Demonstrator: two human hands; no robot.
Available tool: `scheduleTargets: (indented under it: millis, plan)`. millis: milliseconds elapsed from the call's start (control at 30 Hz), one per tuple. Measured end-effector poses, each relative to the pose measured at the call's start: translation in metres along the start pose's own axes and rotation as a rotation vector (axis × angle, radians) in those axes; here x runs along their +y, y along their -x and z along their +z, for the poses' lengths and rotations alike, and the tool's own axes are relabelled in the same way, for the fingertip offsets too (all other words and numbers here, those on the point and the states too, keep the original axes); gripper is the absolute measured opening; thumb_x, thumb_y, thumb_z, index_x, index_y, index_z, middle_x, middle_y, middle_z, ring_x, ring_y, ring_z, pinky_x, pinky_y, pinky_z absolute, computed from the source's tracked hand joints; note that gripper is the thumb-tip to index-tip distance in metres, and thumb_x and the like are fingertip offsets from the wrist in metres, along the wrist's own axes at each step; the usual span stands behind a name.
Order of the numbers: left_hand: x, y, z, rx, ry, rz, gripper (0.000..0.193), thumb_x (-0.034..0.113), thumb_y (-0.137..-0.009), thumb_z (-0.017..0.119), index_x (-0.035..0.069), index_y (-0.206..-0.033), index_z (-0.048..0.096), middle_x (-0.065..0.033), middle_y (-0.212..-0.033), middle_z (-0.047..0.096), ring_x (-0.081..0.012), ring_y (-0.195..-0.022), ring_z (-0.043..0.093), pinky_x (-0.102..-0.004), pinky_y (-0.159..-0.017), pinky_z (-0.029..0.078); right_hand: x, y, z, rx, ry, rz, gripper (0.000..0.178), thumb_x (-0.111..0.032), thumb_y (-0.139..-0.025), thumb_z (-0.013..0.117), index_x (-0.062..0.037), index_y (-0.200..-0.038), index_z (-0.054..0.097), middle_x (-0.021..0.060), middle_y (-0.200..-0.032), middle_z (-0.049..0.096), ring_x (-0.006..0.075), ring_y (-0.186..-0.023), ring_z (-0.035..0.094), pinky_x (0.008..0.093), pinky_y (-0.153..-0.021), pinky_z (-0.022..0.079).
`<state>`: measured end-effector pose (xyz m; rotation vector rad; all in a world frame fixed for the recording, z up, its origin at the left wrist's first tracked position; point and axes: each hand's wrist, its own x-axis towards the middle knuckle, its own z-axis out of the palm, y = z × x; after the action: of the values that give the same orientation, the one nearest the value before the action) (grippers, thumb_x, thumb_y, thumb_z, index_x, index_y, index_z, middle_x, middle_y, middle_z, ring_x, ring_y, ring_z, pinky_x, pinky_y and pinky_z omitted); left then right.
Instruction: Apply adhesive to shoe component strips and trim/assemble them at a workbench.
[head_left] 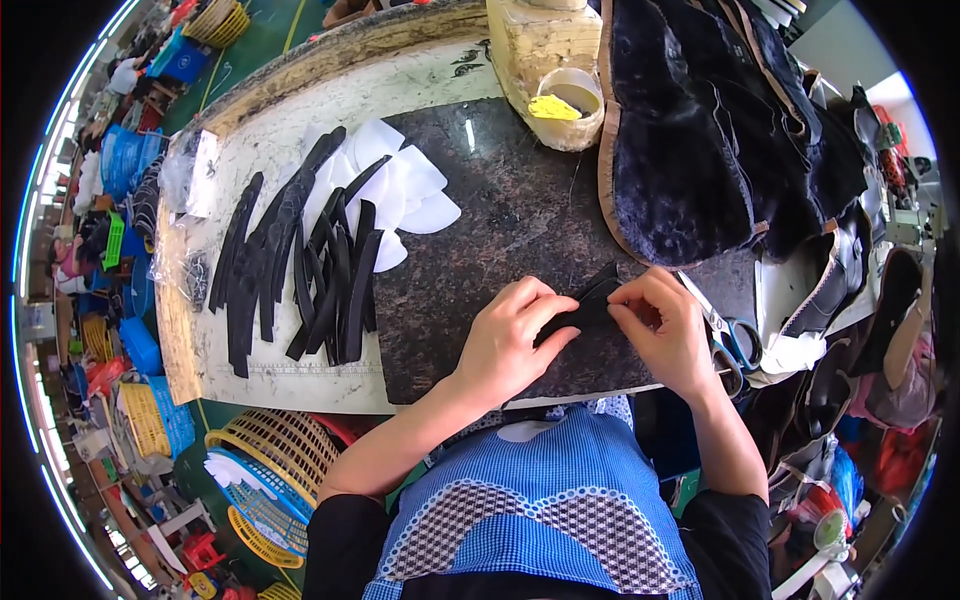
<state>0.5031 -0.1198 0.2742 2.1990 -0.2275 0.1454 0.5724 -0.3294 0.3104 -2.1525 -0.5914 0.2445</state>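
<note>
Over the front of a dark stone slab [470,270], my left hand [512,335] and my right hand [662,325] pinch a small black piece of material [592,302] between them. Its left side is in the left thumb and fingers, its right side in the right ones. The fingertips partly cover it, so its full shape is hidden. Scissors [738,343] with blue-rimmed handles lie beside my right hand. To the left, several long black strips [360,290] lie in a loose heap. White, thin rounded pieces [425,185] are fanned out behind them.
Black fur-lined boot uppers [680,150] are piled at the far right. A round pot [570,105] with something yellow on its rim stands at the back. Yellow and blue baskets [275,450] stand below the table's left front. Another person's arm [905,345] shows at far right.
</note>
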Motion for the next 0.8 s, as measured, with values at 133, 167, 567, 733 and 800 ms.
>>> scheduleTargets:
  millis: [133,167,567,733,800]
  plan:
    - [-0.001,-0.001,-0.001,-0.004,0.097,-0.045,0.022,0.008,-0.079,0.081,0.004,-0.095,0.067,-0.0066,-0.091,0.061,-0.0219,-0.080,0.066,-0.0333,-0.072,0.056,0.002,0.002,-0.002,0.051,-0.037,0.068,0.019,0.000,-0.082,0.074,-0.0015,-0.100,0.069,0.0060,-0.081,0.060,0.0135,-0.066,0.055,0.0261,-0.060,0.045]
    - [-0.001,-0.002,-0.002,-0.010,0.116,-0.032,0.020,0.008,-0.080,0.081,0.004,-0.094,0.067,-0.0066,-0.090,0.061,-0.0214,-0.079,0.066,-0.0325,-0.071,0.056,0.003,0.004,-0.002,0.041,-0.075,0.084,0.020,-0.001,-0.082,0.075,-0.0015,-0.101,0.069,0.0062,-0.082,0.060,0.0133,-0.066,0.055,0.0263,-0.060,0.045]
    - [0.008,-0.007,-0.018,-0.089,0.225,-0.045,0.017,0.005,-0.086,0.078,-0.001,-0.099,0.069,-0.0060,-0.091,0.063,-0.0136,-0.077,0.066,-0.0262,-0.067,0.054,-0.011,0.015,0.013,0.074,-0.681,0.248,0.014,0.002,-0.096,0.063,0.0026,-0.109,0.067,0.0055,-0.093,0.068,0.0097,-0.080,0.066,0.0241,-0.072,0.056]
    - [0.015,0.000,-0.036,-0.079,0.648,-0.290,0.015,0.009,-0.097,0.069,-0.005,-0.100,0.064,-0.0045,-0.086,0.063,-0.0118,-0.076,0.066,-0.0245,-0.065,0.053,-0.008,0.013,0.013,0.082,-0.838,0.290,0.015,-0.002,-0.098,0.062,0.0009,-0.112,0.067,0.0054,-0.096,0.070,0.0086,-0.083,0.066,0.0231,-0.076,0.055]
    - [0.015,0.004,-0.045,-0.072,0.842,-0.400,0.018,0.013,-0.101,0.063,-0.003,-0.107,0.062,-0.0040,-0.082,0.060,-0.0120,-0.076,0.066,-0.0239,-0.064,0.053,-0.008,0.013,0.017,0.050,-0.830,0.286,0.014,-0.002,-0.098,0.061,0.0008,-0.110,0.067,0.0049,-0.094,0.070,0.0084,-0.081,0.065,0.0228,-0.075,0.055]
